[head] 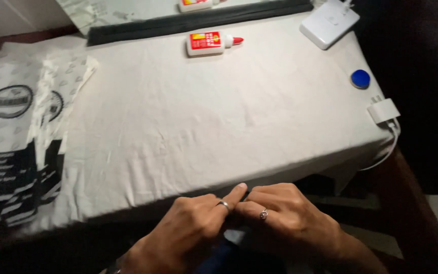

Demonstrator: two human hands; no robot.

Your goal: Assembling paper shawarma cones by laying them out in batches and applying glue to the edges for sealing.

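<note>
The 2 hands meet at the near edge of the cloth-covered surface point(188, 127), fingertips touching. The left hand point(191, 226) and right hand point(285, 218) each wear 1 ring; whether they pinch anything cannot be told. A glue bottle point(211, 42) lies near the far edge, printed paper bags point(13, 147) at the left edge, a blue cap point(360, 78) by the right edge.

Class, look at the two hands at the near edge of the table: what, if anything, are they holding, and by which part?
It cannot be told. The left hand and right hand meet fingertip to fingertip, hiding whatever may lie between them.
</note>
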